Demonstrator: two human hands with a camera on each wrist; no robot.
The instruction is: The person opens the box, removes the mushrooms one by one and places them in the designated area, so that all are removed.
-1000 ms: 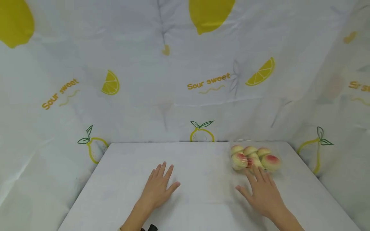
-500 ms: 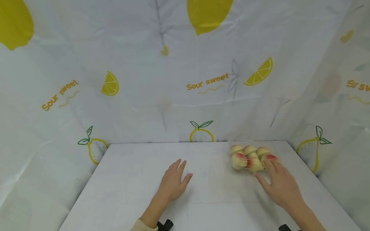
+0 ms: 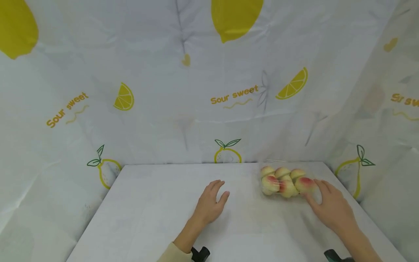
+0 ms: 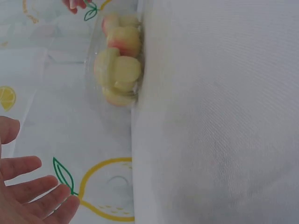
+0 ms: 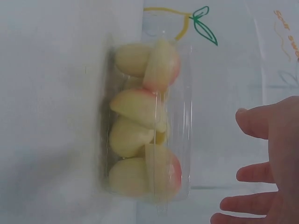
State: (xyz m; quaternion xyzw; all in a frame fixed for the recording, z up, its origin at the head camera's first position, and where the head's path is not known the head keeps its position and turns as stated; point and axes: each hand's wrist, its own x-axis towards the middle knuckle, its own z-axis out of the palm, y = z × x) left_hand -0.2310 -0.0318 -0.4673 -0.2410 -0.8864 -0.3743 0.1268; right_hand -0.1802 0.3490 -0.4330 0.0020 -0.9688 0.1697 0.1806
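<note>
A clear plastic box point(image 5: 184, 140) of several pale yellow, pink-tipped peaches point(image 5: 135, 108) stands at the back right of the table. My right hand point(image 3: 334, 207) hovers at the near right corner of the box, fingers spread and slightly bent, holding nothing. In the right wrist view its fingertips are apart from the box. My left hand point(image 3: 209, 203) is over the middle of the table, left of the box, fingers loosely extended, holding nothing. The left wrist view shows its fingers point(image 4: 44, 189) spread, with the box further off.
The white table point(image 3: 147, 203) ends at a hanging white cloth point(image 3: 163, 109) printed with lemons and the words "Sour sweet". The box stands near that back edge. Dark wrist mounts point(image 3: 200, 253) show at the bottom of the head view.
Both hands have moved to the right. The right hand has gone from in front of the box's middle to its right corner; the left has come closer to the box. The box stays put.
</note>
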